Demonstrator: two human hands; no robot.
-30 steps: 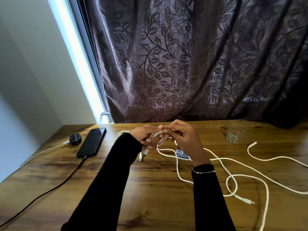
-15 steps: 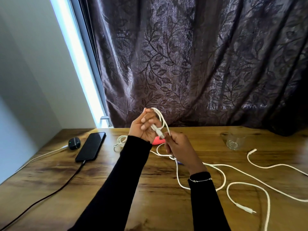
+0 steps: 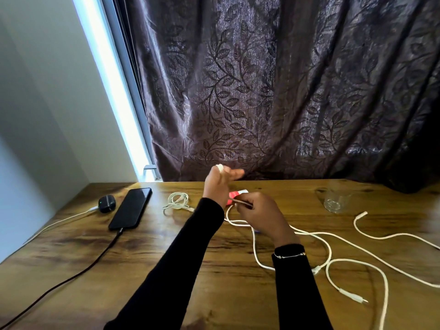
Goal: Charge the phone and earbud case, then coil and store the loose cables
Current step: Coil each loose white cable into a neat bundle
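My left hand (image 3: 217, 186) is raised above the table's far middle, a loop of the white cable (image 3: 256, 246) over its fingers, fingertips pointing right. Just right of it and lower, my right hand (image 3: 258, 211) pinches the same cable, which trails from there across the wood. A black phone (image 3: 131, 208) lies at the left with a dark cable (image 3: 71, 279) plugged into its near end. Beside it sits a dark earbud case (image 3: 107, 203) with a thin white lead (image 3: 62, 220) attached. A coiled white cable (image 3: 177, 201) rests between the phone and my hands.
A small empty glass (image 3: 337, 201) stands at the far right of the wooden table (image 3: 166, 270). More loose white cable (image 3: 385, 236) snakes over the right side, one plug (image 3: 354, 297) near the front. A red and white item (image 3: 234, 194) lies behind my hands. A dark curtain hangs behind.
My left hand has lifted and opened its fingers with the cable looped on it. My right hand dropped lower and to the right, drawing the cable along.
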